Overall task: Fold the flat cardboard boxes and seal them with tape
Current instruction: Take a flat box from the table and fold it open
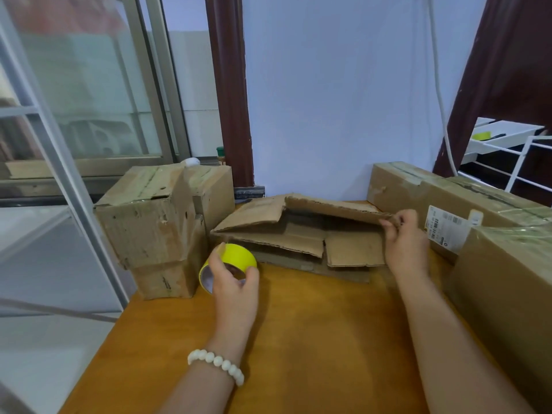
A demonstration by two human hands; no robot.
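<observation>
A half-flattened cardboard box (298, 234) lies on the wooden table (313, 339), its upper flap lifted. The right hand (406, 243) pinches that flap's edge at the box's 3 o'clock. At its 8 o'clock the left hand (236, 285), wearing a white bead bracelet (218, 364), grips a yellow tape roll (239, 256). Worn stacked boxes (155, 222) stand at 9 o'clock and taped cartons (448, 189) at 3 o'clock.

Head view, facing forward-down, near table (313, 330)
</observation>
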